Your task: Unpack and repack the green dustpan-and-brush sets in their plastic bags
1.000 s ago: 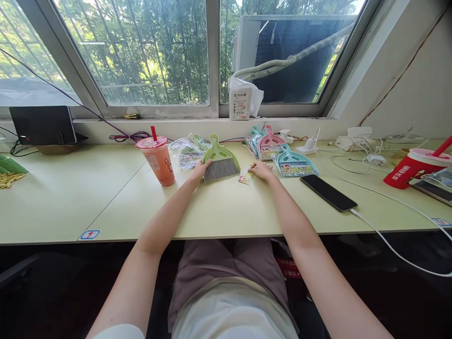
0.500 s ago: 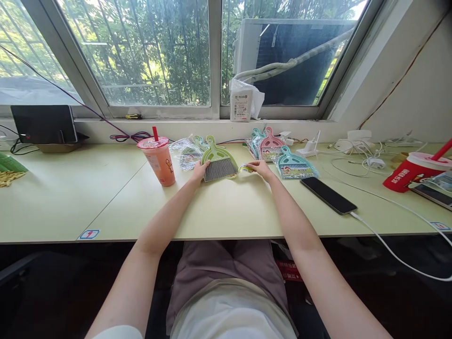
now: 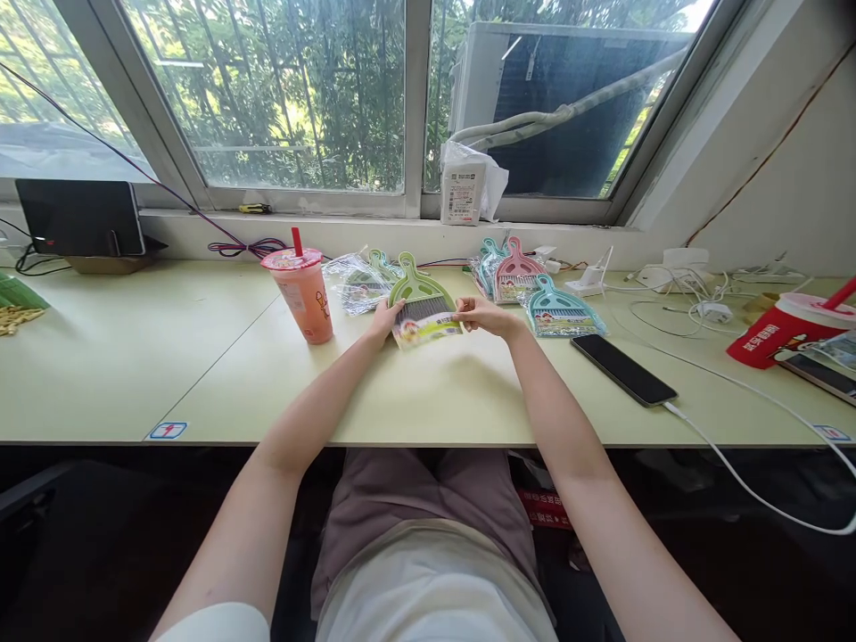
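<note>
Head view: green dustpan (image 3: 415, 284) sits between left hand (image 3: 386, 318) gripping it and right hand (image 3: 484, 316) pinching printed card (image 3: 428, 330).

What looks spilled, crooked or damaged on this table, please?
Yellow pieces lie loose by a green packet at the table's far left, possibly spilled. White cables are tangled at back right. The pink cup and red cup look tilted, but the wide camera view may cause this. I see no clear damage.
</note>
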`<state>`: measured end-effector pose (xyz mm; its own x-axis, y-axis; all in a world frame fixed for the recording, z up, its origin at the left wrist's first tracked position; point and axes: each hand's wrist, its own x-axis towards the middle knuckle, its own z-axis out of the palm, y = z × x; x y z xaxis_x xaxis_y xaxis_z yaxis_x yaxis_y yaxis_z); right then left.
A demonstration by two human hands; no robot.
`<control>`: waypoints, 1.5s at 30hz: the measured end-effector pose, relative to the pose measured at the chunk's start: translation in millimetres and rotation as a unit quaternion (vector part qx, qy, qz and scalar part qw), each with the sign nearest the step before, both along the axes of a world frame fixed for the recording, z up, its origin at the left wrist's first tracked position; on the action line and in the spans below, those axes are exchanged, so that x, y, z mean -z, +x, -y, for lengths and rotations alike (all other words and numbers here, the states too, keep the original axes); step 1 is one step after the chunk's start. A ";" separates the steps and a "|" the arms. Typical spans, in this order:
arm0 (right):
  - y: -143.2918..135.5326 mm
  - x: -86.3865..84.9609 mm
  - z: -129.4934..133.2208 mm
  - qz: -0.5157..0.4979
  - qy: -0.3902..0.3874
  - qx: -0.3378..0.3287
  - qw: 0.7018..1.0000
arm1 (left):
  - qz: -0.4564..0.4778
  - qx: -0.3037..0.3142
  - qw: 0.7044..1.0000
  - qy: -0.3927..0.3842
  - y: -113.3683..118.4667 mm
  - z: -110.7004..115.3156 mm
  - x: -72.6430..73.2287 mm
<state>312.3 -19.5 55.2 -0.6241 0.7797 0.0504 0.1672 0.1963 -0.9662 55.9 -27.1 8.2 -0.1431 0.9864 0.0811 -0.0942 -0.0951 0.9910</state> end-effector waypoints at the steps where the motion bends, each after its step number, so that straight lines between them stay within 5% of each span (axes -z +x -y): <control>1: -4.3 2.0 -0.3 0.016 0.017 0.036 0.999 | 0.020 0.019 1.000 -0.011 3.7 2.8 -1.1; 6: -14.5 17.5 -8.0 0.104 0.069 0.180 0.976 | 0.029 0.047 0.998 -0.040 16.4 13.2 -7.2; 16: -11.3 21.1 -17.7 0.131 0.145 0.306 0.932 | 0.014 0.098 0.995 -0.029 10.9 12.6 -2.3; 23: -12.9 27.8 -21.8 0.164 0.162 0.322 0.918 | -0.061 0.101 0.993 -0.019 6.8 11.5 -2.4; 31: -18.6 22.1 -11.8 0.274 0.207 0.361 0.867 | -0.057 0.124 0.991 0.012 8.3 13.9 -2.0; 45: -22.0 23.7 -8.2 0.323 0.255 0.367 0.834 | -0.084 0.110 0.990 0.010 7.6 11.7 -4.3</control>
<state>290.3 -11.3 31.5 -0.0138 0.9436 0.3308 0.8771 0.1703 -0.4492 63.4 -38.8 12.5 0.0928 0.9901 0.1052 0.0505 -0.1102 0.9926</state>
